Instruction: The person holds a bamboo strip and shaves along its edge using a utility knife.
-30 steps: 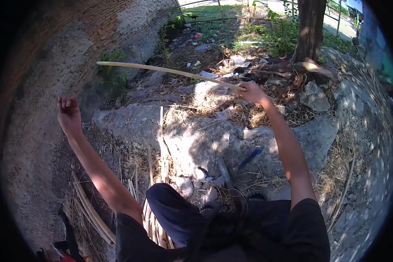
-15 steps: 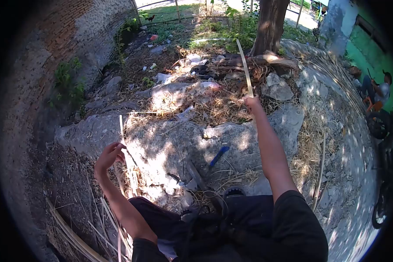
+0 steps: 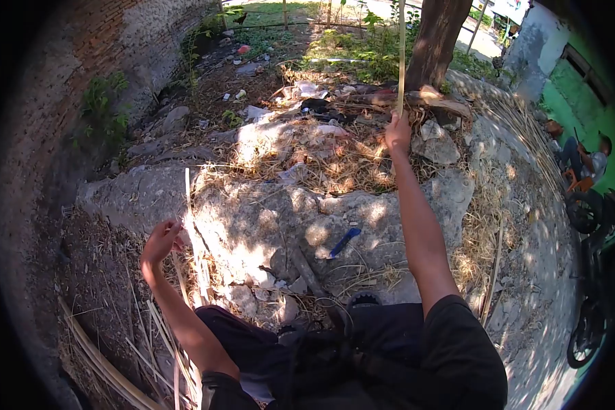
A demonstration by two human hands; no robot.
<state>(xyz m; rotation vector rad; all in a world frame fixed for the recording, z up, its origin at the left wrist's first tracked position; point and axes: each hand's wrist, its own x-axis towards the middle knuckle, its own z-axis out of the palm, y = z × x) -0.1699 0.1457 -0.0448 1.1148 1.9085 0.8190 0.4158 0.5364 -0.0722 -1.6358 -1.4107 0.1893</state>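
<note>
My right hand [image 3: 398,131] is closed around the lower end of a long pale strip [image 3: 402,65], which stands nearly upright beside the tree trunk. Over on the left, my left hand [image 3: 162,242] hangs in the air with its fingers loosely curled and apart, holding nothing. It is close to several pale strips [image 3: 197,253] that lean on the rock ledge. A blue-handled tool [image 3: 344,243] lies on the ledge between my two arms.
A tree trunk [image 3: 439,44] rises behind my right hand, and a brick wall [image 3: 96,41] runs along the left. More strips [image 3: 96,355] lie at lower left. At far right a person [image 3: 594,160] sits near a motorcycle [image 3: 584,212].
The strip in my right hand has swung from pointing left to upright. My left hand has come down and inward, and the view has turned to the right.
</note>
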